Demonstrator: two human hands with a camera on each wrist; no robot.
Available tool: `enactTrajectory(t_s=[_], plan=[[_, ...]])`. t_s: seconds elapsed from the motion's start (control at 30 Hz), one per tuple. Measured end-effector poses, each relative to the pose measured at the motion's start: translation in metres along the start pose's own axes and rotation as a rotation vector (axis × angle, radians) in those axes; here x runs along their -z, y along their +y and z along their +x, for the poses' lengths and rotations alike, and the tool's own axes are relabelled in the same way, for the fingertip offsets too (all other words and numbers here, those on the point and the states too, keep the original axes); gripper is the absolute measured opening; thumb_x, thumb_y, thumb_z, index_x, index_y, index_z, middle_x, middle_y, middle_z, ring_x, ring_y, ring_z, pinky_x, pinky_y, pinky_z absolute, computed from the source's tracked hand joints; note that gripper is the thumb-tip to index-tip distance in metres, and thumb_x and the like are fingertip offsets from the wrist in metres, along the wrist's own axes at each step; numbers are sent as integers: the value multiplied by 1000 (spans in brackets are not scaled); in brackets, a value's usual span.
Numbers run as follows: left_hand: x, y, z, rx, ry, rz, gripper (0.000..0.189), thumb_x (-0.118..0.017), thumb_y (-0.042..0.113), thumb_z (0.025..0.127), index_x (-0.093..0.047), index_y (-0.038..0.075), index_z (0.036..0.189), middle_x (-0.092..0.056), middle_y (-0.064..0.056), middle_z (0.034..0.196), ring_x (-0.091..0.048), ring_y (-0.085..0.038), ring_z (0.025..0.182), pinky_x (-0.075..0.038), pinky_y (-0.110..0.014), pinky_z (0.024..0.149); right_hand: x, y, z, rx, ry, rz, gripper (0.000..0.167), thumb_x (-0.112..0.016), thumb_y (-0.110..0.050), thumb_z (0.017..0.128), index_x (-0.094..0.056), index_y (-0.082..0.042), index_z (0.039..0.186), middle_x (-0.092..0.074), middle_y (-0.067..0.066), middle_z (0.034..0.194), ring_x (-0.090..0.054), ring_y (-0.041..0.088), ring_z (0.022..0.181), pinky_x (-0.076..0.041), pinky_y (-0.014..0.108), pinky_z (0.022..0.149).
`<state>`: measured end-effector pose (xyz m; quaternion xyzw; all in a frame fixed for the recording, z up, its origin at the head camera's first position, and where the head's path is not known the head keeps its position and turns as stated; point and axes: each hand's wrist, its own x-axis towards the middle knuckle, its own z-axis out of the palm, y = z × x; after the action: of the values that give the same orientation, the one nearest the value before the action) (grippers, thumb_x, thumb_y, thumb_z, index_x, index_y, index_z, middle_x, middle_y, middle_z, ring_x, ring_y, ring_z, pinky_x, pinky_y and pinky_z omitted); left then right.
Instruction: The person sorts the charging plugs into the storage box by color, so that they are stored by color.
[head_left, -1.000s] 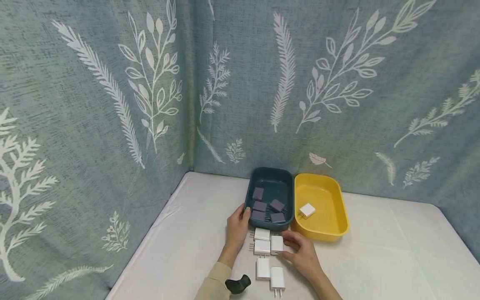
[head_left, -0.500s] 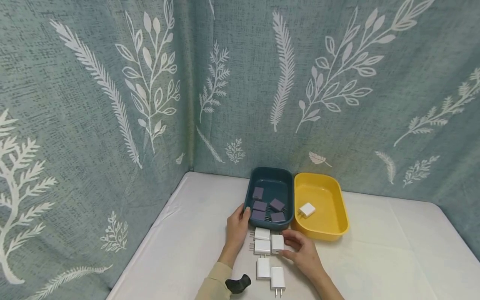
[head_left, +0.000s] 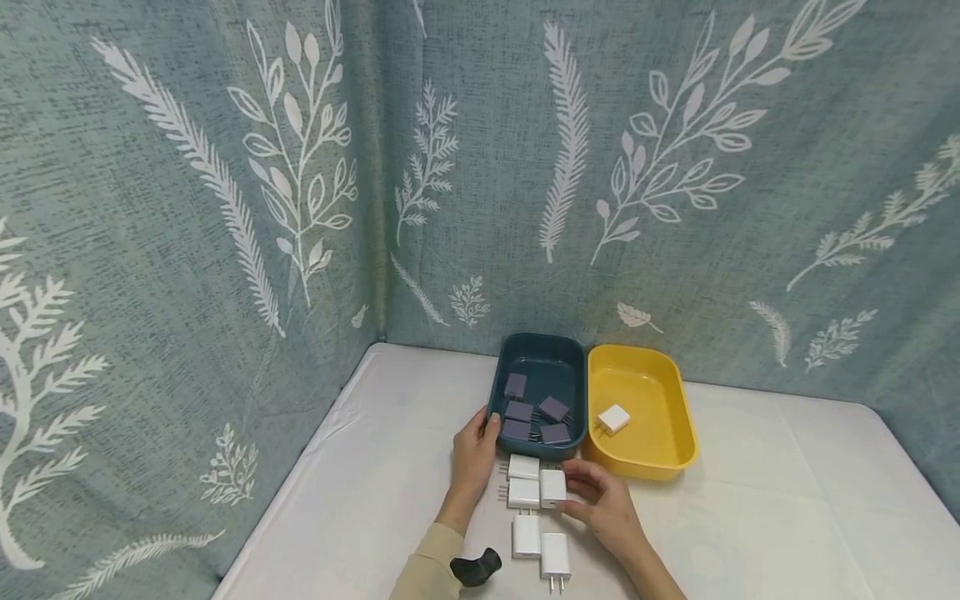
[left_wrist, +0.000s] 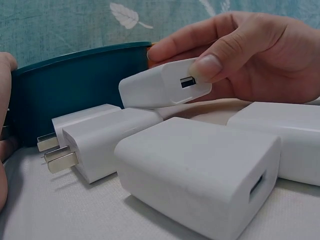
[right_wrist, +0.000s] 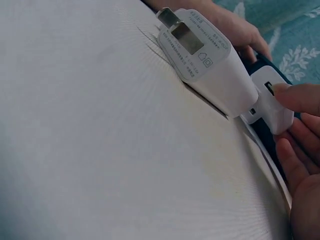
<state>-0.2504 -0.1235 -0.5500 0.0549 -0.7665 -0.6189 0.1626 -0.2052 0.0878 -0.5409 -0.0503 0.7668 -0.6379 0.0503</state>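
Note:
My right hand (head_left: 606,504) pinches a white plug charger (head_left: 552,485), thumb at the end with the USB port and fingers at the other. In the left wrist view this charger (left_wrist: 145,87) is tilted, close above the ones lying beside it. The left hand (head_left: 474,454) holds the near left corner of the dark blue bin (head_left: 551,371), its thumb on the rim. Inside that bin lie several purple plug chargers (head_left: 553,408). Two white chargers (head_left: 523,492) lie side by side left of the pinched one, prongs leftward.
Against the blue bin's right side stands a yellow bin (head_left: 652,400) with one white charger (head_left: 613,419) in it. Nearer to me are two more white chargers, one with prongs away (head_left: 527,537) and one with prongs toward me (head_left: 555,554). A patterned curtain (head_left: 480,208) hangs behind.

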Motion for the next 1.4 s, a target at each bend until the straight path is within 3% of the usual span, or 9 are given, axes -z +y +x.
enactTrajectory(t_s=[0.47,0.7,0.93,1.4], plan=[[0,0,1,27,-14,-19,48,-50,32,101,-52,0,137,-58,-17,137,-54,-26,131,-47,-35,108,0,-2,-3,-19,-1,-3,56,-81,10,65,-66,-6,117,-67,10,118,-65,22,108,-57,23,91],[-1,-1,1,2,-6,-12,49,-50,32,101,-53,-1,136,-58,-19,136,-55,-29,129,-48,-38,106,2,-4,-3,-14,0,13,56,-80,12,65,-65,-4,117,-66,12,119,-66,22,107,-57,25,92],[-1,-1,1,10,-2,-10,48,-51,32,101,-54,0,136,-59,-18,136,-55,-28,129,-48,-38,107,4,-6,-6,17,-12,67,56,-81,12,65,-65,-1,117,-66,16,119,-66,24,108,-57,28,94],[-1,1,0,13,-4,-1,47,-51,32,101,-54,0,136,-59,-18,136,-56,-27,128,-48,-38,106,6,-10,-8,36,2,65,53,-81,9,67,-66,-2,116,-67,14,117,-66,18,105,-57,27,93]])
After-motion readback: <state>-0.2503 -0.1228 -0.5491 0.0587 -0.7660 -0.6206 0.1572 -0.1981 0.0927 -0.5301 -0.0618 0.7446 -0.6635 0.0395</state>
